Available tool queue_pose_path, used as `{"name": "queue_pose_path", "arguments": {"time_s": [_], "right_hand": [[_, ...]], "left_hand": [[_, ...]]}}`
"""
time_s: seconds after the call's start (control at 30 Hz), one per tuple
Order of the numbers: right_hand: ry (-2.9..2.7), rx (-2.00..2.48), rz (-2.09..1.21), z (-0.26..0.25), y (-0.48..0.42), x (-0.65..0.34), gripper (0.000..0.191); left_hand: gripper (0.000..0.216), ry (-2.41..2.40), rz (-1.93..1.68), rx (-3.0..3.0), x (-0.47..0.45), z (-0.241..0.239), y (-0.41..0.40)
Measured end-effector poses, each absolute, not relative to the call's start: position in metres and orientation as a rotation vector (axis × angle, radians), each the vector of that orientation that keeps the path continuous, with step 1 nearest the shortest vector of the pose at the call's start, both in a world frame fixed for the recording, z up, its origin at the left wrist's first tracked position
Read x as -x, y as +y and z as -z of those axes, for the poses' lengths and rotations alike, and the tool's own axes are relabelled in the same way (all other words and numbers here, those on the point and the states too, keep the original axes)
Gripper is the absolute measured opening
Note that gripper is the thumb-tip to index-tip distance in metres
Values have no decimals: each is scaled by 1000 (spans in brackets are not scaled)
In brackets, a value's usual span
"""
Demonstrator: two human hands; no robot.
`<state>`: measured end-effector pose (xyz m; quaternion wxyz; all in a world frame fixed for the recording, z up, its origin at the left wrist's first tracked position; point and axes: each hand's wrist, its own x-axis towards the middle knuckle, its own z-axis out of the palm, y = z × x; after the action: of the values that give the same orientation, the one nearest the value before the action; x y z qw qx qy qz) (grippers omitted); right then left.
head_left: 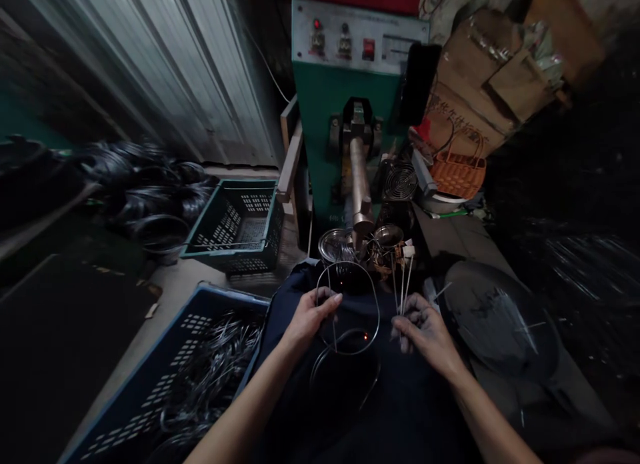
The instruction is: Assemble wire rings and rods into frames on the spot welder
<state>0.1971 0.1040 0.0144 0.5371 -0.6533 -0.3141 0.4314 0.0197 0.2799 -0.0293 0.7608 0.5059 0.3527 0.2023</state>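
Observation:
My left hand (310, 315) pinches the left side of a thin wire ring frame (349, 308) held over my dark-clothed lap. A second wire loop (344, 377) hangs below it. My right hand (420, 329) is closed around several thin straight metal rods (403, 277) that stand upright, just right of the ring. Both hands sit in front of a green machine (325, 104) with a metal cylinder (359, 177) pointing toward me. Two small orange glints show on the wire.
A blue perforated crate (150, 384) of tangled wire pieces stands at lower left. A green crate (240, 224) sits behind it, beside piles of dark rings (145, 191). Metal cups (335, 244) stand under the cylinder. A round dark tray (495, 317) lies to the right, and a woven basket (457, 171) and cardboard boxes are behind.

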Motion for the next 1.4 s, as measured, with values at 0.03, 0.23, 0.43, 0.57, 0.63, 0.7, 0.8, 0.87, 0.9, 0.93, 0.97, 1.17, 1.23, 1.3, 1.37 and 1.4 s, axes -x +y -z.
{"name": "queue_pose_path", "arguments": {"time_s": [0.03,0.23,0.43,0.57,0.63,0.7,0.8,0.87,0.9,0.93,0.97,1.17,1.23,1.3,1.37,1.4], "right_hand": [[-756,1548,-1040,-16,104,-194,32],[-1164,1598,-830,-27,98,-189,19],[-2060,1658,-390,-10,105,-192,50],[-2205,1681,-216,-9,116,-189,44],[-2231,1672,-184,-12,120,-189,42],[-2244,1663,-170,-15,123,-191,42],[-2245,1652,-161,-17,125,-194,40],[-2237,1645,-155,-18,127,-196,39],[-2235,1641,-153,-19,128,-197,39],[-2233,1635,-149,-20,129,-199,39],[-2234,1629,-146,-20,130,-200,39],[-2232,1606,-121,-24,136,-208,38],[-2245,1609,-111,-24,137,-210,38],[-2260,1605,-96,-25,138,-211,38],[-2264,1593,-84,-25,140,-213,38],[-2263,1591,-84,-26,141,-213,38]], "left_hand": [[37,781,-428,-1108,-18,29,279],[39,833,-397,-1089,-11,25,277],[40,815,-377,-1026,-12,29,277],[38,804,-374,-998,-14,30,277],[39,798,-386,-986,-16,29,277],[39,792,-393,-974,-17,27,279],[40,787,-397,-956,-20,23,281],[40,777,-408,-946,-22,21,282],[41,770,-418,-941,-23,21,282],[41,762,-428,-937,-24,20,283],[41,754,-435,-935,-25,20,283],[39,718,-476,-902,-30,20,287],[39,709,-480,-891,-31,20,288],[41,709,-487,-886,-32,19,288],[41,702,-491,-880,-33,16,289],[41,695,-489,-873,-34,15,290]]}}
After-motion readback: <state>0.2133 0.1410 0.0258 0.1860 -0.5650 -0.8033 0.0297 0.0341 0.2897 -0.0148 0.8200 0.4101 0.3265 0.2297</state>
